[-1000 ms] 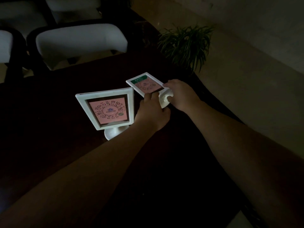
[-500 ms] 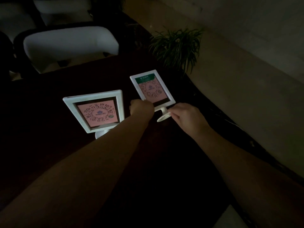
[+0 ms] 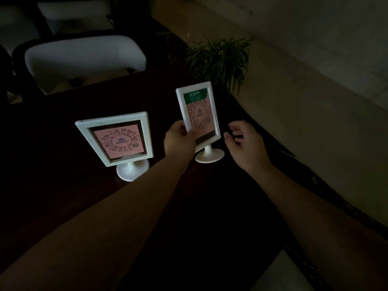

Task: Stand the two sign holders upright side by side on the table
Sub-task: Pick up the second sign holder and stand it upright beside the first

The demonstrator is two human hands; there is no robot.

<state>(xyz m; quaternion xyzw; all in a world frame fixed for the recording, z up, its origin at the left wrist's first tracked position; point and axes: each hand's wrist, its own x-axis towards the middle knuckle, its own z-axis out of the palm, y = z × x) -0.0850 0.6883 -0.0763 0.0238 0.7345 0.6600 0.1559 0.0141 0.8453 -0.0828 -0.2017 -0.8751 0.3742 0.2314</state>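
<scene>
The left hand [image 3: 179, 139] grips the lower left edge of the right sign holder [image 3: 198, 114], upright on the dark tabletop [image 3: 63, 114]. The right hand [image 3: 243, 141] hovers loose at its 3 o'clock. The left sign holder [image 3: 117, 139] stands at 9 o'clock.

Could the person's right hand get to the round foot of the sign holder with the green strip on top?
Probably yes: the right hand hovers open just beside the green-topped sign holder, nothing lies between it and the round foot, and the left hand grips only the frame's other edge.

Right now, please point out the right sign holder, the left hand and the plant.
right sign holder [image 3: 206, 155]: head view, round base.
left hand [image 3: 178, 141]: head view, back of hand.
plant [image 3: 218, 59]: head view, leaves.
</scene>
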